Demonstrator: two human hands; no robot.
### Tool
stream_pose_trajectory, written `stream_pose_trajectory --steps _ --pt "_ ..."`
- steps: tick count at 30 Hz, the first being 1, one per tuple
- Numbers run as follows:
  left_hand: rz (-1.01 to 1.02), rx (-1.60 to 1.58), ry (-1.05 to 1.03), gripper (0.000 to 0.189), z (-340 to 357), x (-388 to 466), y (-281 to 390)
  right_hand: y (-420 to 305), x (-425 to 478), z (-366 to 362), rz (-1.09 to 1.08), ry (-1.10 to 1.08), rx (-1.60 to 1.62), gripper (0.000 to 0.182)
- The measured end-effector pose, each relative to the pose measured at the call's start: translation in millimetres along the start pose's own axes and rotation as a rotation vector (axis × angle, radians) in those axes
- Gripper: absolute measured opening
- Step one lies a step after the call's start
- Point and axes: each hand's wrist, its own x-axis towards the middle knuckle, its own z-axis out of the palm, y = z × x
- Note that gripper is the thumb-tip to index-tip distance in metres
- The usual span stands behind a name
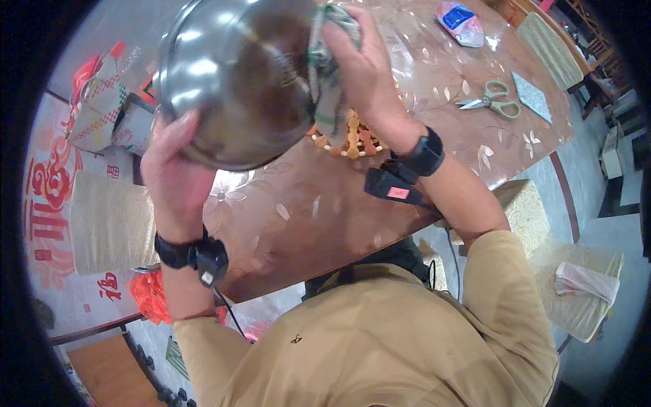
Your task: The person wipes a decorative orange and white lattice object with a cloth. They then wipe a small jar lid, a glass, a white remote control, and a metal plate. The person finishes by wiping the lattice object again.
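A shiny stainless steel bowl point(239, 86) is raised above the table, tilted with its rounded outside towards me. My left hand point(175, 152) grips it at the lower left, thumb on the outer surface and fingers hidden behind. My right hand point(363, 66) holds a checked cloth point(325, 76) against the bowl's right side, thumb over the fabric. Below the cloth, a trivet of round wooden beads point(353, 137) lies on the table, partly covered by the cloth and my right hand. Both wrists wear black straps with small devices.
The table point(315, 213) has a clear, flower-patterned cover. On its right lie scissors point(491, 100) and a glittery diamond-shaped pad point(531, 96), with a pink and blue packet point(460, 23) farther back. Bags and boxes point(101, 107) stand at left. Covered chairs point(574, 285) surround the table.
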Motion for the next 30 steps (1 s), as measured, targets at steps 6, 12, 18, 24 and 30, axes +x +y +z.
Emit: stream_pose_trajectory --steps 6,12,18,24,30 --pt "-0.122 0.63 -0.193 0.036 57.1 94.9 -46.4 3.1 -30.6 -73.0 0.478 -0.084 0.407 0.03" --pt "0.204 1.396 -0.475 0.04 72.4 176.2 -154.1 -15.8 -61.9 -133.9 0.538 0.106 0.467 0.03" --pt "0.108 1.478 -0.594 0.033 65.2 195.8 -215.3 -14.1 -71.1 -181.9 0.408 0.358 0.381 0.036" --pt "0.079 1.528 -0.659 0.036 59.6 211.2 -238.2 -15.2 -66.8 -190.2 0.358 0.373 0.416 0.035" --pt "0.131 1.518 -0.645 0.034 49.0 220.6 -259.6 -8.7 -66.8 -194.4 0.377 0.386 0.416 0.036"
